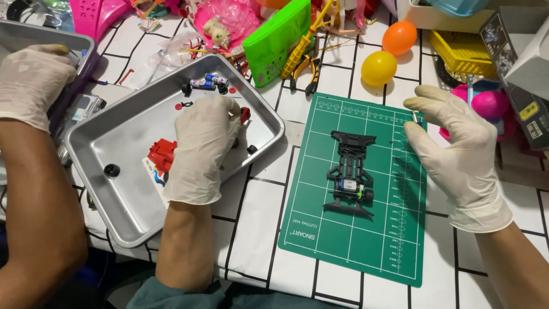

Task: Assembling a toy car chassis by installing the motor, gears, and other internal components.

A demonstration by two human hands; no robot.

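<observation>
Over the dented metal tray [114, 200], left gloved hand [203, 150] pinches a small red plastic part [245, 115]; right gloved hand [457, 154] at 3 o'clock pinches a tiny screw [415, 116]; black toy-car chassis [350, 171] sits centre on green cutting mat [389, 240], white label strip along its 3 o'clock edge

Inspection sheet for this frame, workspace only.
Surface: white gridded table, green cutting mat on it.
Job's things: black toy car chassis on mat; metal tray with red parts, small wheel.
Clutter: plastic eggs, yellow basket, pliers, toys at far edge.
Grippers: left hand in tray, grip unclear; right hand pinches small thin part; third gloved hand far left.
Cables: nothing seen.
Surroundings: boxes at right.
</observation>
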